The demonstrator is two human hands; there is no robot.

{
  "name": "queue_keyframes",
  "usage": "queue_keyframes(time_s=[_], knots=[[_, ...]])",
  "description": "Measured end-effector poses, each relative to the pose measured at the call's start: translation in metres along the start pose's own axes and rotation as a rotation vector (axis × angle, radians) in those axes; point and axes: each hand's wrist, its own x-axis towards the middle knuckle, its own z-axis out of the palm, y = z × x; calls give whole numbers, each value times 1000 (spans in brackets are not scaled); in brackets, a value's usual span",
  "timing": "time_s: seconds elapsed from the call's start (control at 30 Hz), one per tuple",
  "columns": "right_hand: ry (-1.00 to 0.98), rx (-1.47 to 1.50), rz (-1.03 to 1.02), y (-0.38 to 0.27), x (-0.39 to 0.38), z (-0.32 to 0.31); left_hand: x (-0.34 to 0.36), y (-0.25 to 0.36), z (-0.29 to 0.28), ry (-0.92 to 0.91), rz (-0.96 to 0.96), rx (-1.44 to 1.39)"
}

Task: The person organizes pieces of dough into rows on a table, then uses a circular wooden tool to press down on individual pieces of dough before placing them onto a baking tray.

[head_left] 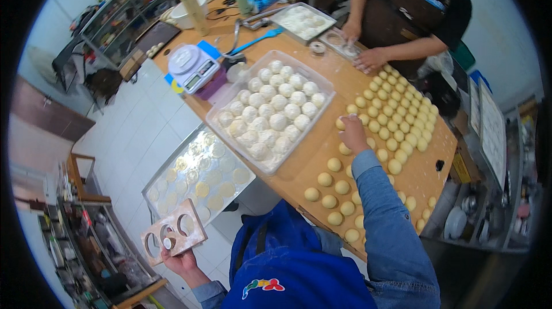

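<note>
While left hand grips wooden mould, right hand pinches dough ball.

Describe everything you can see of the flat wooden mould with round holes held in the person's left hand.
The flat wooden mould with round holes is a pale brown rectangular board, seemingly thin wood, cut with about four large round openings; something small and white shows in one. It is tilted, held away from the wooden table above the white tiled floor. The left hand grips its lower edge; nothing else touches it.

Dough balls lie on the table, right of the tub.
</note>
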Motion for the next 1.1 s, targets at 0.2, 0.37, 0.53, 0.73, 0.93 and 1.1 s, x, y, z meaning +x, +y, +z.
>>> queue_keyframes(time_s=[0.2,0.37,0.53,0.73,0.93,1.1], knots=[[-111,-101,-35,19,26,29,-13,24,-24,15,60,-54],[-154,-108,56,16,33,38,-10,31,-35,16,66,-94],[-28,-35,178,26,36,40,-5,24,-23,39,61,-92],[142,52,219,20,12,-6,5,13,-15,-19,-8,13],[188,284,568,70,-86,-60,13,-16,3,-82,-125,55],[350,475,831,163,-205,-99,13,-46,22,-64,-178,108]])
